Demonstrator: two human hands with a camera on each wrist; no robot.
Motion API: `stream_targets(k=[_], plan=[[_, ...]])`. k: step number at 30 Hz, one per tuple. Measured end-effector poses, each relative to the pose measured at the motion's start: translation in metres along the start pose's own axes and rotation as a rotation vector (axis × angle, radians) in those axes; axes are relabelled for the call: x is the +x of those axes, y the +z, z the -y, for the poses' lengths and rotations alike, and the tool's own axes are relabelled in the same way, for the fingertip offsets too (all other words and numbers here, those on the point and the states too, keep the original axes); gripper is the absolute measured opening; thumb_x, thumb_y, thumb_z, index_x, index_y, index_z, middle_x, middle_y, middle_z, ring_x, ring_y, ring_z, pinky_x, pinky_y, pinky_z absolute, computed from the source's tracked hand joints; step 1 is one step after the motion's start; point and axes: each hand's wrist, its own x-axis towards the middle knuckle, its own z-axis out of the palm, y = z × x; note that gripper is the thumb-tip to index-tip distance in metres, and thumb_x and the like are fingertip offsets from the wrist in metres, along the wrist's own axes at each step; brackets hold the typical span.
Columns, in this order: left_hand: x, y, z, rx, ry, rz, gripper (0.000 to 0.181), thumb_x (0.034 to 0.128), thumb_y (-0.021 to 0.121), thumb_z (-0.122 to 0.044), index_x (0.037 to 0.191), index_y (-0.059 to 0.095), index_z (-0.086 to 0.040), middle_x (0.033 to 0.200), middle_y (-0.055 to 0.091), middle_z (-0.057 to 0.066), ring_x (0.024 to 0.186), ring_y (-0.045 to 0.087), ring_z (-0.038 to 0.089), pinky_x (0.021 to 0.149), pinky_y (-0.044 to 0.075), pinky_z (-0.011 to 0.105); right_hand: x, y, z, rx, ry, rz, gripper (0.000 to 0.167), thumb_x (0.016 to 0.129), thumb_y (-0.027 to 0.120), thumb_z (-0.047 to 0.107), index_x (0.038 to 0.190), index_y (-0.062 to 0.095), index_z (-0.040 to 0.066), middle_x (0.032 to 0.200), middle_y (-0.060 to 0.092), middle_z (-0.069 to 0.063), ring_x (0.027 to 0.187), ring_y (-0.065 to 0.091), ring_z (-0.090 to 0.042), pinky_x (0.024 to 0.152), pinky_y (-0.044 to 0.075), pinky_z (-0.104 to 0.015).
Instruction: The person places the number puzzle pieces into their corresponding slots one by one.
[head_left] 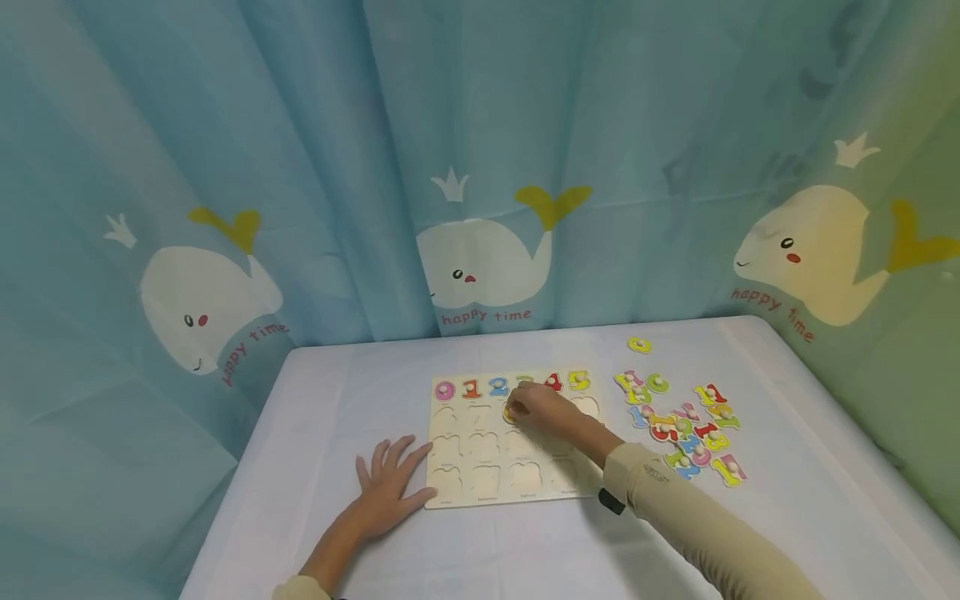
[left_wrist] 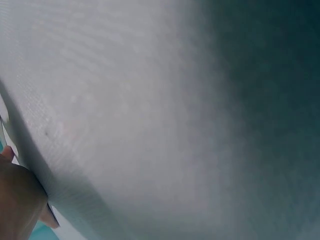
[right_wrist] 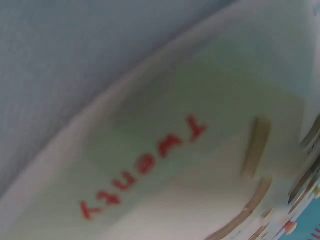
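Note:
A cream number puzzle board [head_left: 467, 492] lies on the table; the right wrist view shows the red word "Twenty" [right_wrist: 145, 165] on it. Along its top row sit a pink 0 [head_left: 445, 391], orange 1 [head_left: 471, 389], blue 2 [head_left: 498, 387], a partly hidden green piece, red 4 [head_left: 552, 382] and yellow 5 [head_left: 578, 381]. My right hand [head_left: 546, 408] pinches a yellow number piece [head_left: 509, 414] over the second row; fingers hide most of it. My left hand [head_left: 388, 493] rests with fingers spread at the board's left edge, touching it.
Several loose number pieces [head_left: 663, 430] lie heaped right of the board, some overlapping. A yellow 0-shaped piece [head_left: 639, 345] lies apart near the table's far edge. Behind the white table [head_left: 360, 383] hangs a blue curtain [head_left: 480, 100] with whale prints.

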Motion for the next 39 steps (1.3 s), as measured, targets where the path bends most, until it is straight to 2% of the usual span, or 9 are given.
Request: stream_targets(k=[3, 7, 13, 16, 23, 30, 34, 39], plan=[[0.0, -0.001, 0.001, 0.004, 0.001, 0.006, 0.067, 0.0875, 0.057, -0.052, 0.143, 0.041, -0.018, 0.147, 0.026, 0.014, 0.133, 0.009, 0.046, 0.094, -0.006, 0.075, 0.002, 0.003, 0.003, 0.057, 0.078, -0.024, 0.007, 0.088, 0.067, 0.013, 0.094, 0.068, 0.01, 0.087, 0.058, 0.005, 0.082, 0.053, -0.01, 0.076, 0.048, -0.029], [-0.001, -0.002, 0.003, 0.005, 0.009, 0.0, 0.066, 0.0871, 0.058, -0.051, 0.142, 0.042, -0.018, 0.147, 0.027, 0.014, 0.133, 0.009, 0.046, 0.093, -0.006, 0.075, 0.006, 0.01, 0.009, 0.122, 0.112, -0.035, 0.009, 0.087, 0.068, 0.016, 0.094, 0.068, 0.01, 0.088, 0.06, 0.005, 0.084, 0.056, -0.01, 0.077, 0.048, -0.029], [-0.001, -0.001, 0.007, 0.007, 0.011, -0.009, 0.065, 0.0874, 0.058, -0.05, 0.142, 0.043, -0.018, 0.146, 0.027, 0.015, 0.133, 0.01, 0.046, 0.093, -0.006, 0.075, 0.024, 0.022, 0.03, 0.107, 0.028, 0.0, 0.006, 0.088, 0.067, 0.013, 0.09, 0.068, 0.008, 0.084, 0.062, 0.003, 0.083, 0.057, -0.013, 0.075, 0.048, -0.028], [-0.001, 0.001, 0.007, 0.004, 0.007, -0.002, 0.065, 0.0876, 0.057, -0.051, 0.142, 0.043, -0.018, 0.146, 0.028, 0.015, 0.133, 0.01, 0.047, 0.093, -0.006, 0.075, 0.033, 0.029, 0.042, 0.111, -0.008, -0.007, 0.006, 0.088, 0.067, 0.012, 0.089, 0.067, 0.006, 0.084, 0.062, 0.001, 0.082, 0.058, -0.014, 0.074, 0.049, -0.027], [0.001, 0.003, 0.005, 0.023, 0.023, 0.017, 0.065, 0.0888, 0.055, -0.053, 0.143, 0.041, -0.02, 0.147, 0.026, 0.013, 0.133, 0.011, 0.046, 0.093, -0.004, 0.075, 0.05, 0.043, 0.064, 0.156, 0.045, -0.026, 0.01, 0.089, 0.066, 0.017, 0.093, 0.066, 0.008, 0.084, 0.06, 0.004, 0.079, 0.055, -0.01, 0.074, 0.047, -0.025], [0.0, -0.002, 0.0, -0.001, 0.039, 0.0, 0.064, 0.0887, 0.058, -0.048, 0.142, 0.042, -0.017, 0.146, 0.027, 0.015, 0.132, 0.01, 0.048, 0.092, -0.004, 0.076, 0.067, 0.046, 0.076, 0.127, 0.033, -0.059, 0.01, 0.086, 0.069, 0.017, 0.088, 0.067, 0.007, 0.082, 0.064, 0.003, 0.079, 0.059, -0.01, 0.075, 0.048, -0.024], [-0.001, -0.005, -0.001, -0.016, 0.053, -0.005, 0.063, 0.0895, 0.058, -0.045, 0.142, 0.041, -0.015, 0.146, 0.026, 0.016, 0.132, 0.01, 0.049, 0.091, -0.005, 0.076, 0.071, 0.047, 0.081, 0.122, 0.044, -0.053, 0.01, 0.084, 0.07, 0.016, 0.087, 0.068, 0.007, 0.082, 0.066, 0.002, 0.08, 0.062, -0.01, 0.073, 0.049, -0.022], [-0.002, -0.003, 0.001, -0.018, 0.051, -0.003, 0.063, 0.09, 0.057, -0.045, 0.142, 0.041, -0.015, 0.146, 0.026, 0.017, 0.132, 0.009, 0.049, 0.091, -0.006, 0.076, 0.072, 0.05, 0.085, 0.144, 0.103, -0.042, 0.01, 0.084, 0.07, 0.015, 0.087, 0.069, 0.006, 0.081, 0.067, 0.001, 0.078, 0.062, -0.01, 0.071, 0.049, -0.022]])
